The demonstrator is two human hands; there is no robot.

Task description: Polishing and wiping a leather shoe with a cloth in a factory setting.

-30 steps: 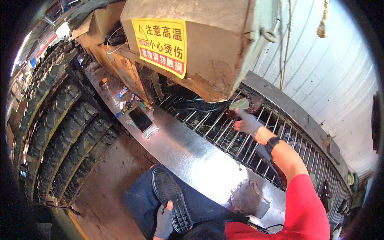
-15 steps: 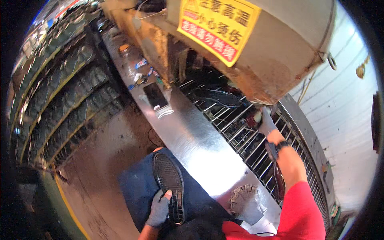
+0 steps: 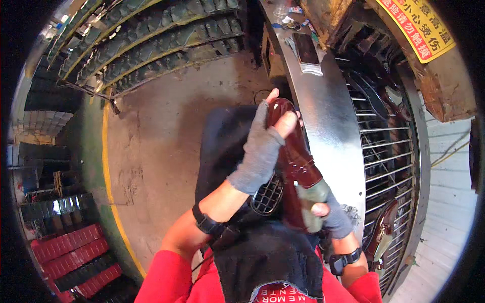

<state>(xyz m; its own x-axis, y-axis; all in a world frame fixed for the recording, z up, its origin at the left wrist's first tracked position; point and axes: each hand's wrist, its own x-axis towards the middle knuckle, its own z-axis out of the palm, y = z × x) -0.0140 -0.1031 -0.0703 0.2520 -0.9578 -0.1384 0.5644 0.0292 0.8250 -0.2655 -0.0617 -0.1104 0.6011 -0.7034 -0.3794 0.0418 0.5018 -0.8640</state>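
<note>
A glossy dark red shoe upper (image 3: pixel 298 159) on a pale green last (image 3: pixel 314 192) is held lengthwise over my lap. My left hand (image 3: pixel 261 144), in a grey fingerless glove, grips its toe end, thumb across the top. Around the last at the ankle end closes my right hand (image 3: pixel 336 214), gloved alike. A black shoe sole (image 3: pixel 268 194) with a grid-patterned heel lies on the dark cloth over my lap, partly hidden behind my left wrist and the upper.
To the right runs a steel counter (image 3: pixel 326 106) bearing a phone (image 3: pixel 305 49). Beyond it, a barred rack (image 3: pixel 384 162) carries another dark red shoe (image 3: pixel 386 222) and a black sole (image 3: pixel 368 93). A rusty machine housing (image 3: pixel 447 93) overhangs the far right. Shelves of shoe forms (image 3: pixel 166 30) stand far left.
My right hand has come back from the rack with the dark red upper. My left hand has let go of the black sole and taken the upper's toe. The view has swung left.
</note>
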